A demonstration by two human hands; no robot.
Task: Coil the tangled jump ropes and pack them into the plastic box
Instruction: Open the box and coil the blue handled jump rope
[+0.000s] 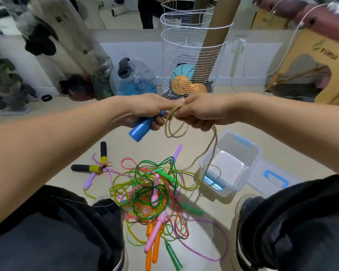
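Your left hand [143,110] grips the blue handle [140,129]; your right hand [200,111] pinches the tan braided rope [174,124], looped btwn both hands. Rope tail hangs down w/ its lower part over the plastic box [249,153] rim. Box sits open, right of the tangled jump ropes [153,190], lid [274,179] just beside it. Bare floor shows btwn tangle and your knees.

Hands [176,112] on braided rope [174,126]
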